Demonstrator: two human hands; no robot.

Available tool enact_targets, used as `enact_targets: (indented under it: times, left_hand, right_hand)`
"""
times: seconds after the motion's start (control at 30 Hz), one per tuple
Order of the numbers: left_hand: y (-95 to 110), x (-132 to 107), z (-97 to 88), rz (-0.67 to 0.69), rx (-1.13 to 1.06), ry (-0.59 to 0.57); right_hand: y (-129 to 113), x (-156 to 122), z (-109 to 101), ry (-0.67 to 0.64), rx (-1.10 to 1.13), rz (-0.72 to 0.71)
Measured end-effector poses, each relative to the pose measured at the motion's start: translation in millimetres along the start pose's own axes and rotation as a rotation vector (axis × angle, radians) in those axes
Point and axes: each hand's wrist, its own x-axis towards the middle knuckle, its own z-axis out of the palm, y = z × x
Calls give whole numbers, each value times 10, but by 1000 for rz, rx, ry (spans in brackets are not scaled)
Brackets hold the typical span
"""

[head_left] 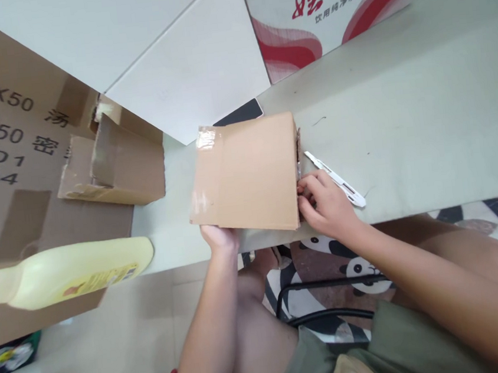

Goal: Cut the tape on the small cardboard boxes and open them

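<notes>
A brown cardboard box [252, 177] is tilted at the table's front edge, with clear shiny tape on its left end. My left hand [220, 237] holds it from below at the lower left corner; the fingers are hidden behind the cardboard. At the box's right end, the bent fingers of my right hand [321, 199] are closed on the edge, where torn cardboard and a bit of clear tape show. A white utility knife [337, 180] lies on the table, just beyond my right hand.
Behind the box stand a white panel [200, 61], a dark flat object [241, 112] and a white-and-red carton [324, 18]. An opened small carton [128, 163] sits left, by a large printed carton [21, 216]. A pale yellow bottle [84, 269] is at the near left.
</notes>
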Motion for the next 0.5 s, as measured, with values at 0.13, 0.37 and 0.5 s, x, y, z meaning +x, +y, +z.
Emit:
enact_targets:
  times: [0.13,0.37,0.5]
  left_hand:
    - [-52,-40,-30,30,-18,-33]
    - [-71,-162,-9,51,16,-88]
    - [-195,-218,-178,53,256,-290]
  right_hand:
    - [-27,2,0,7,-41,-6]
    - [-46,27,11,22,-95,28]
    - [-26,47,10,70,-81,56]
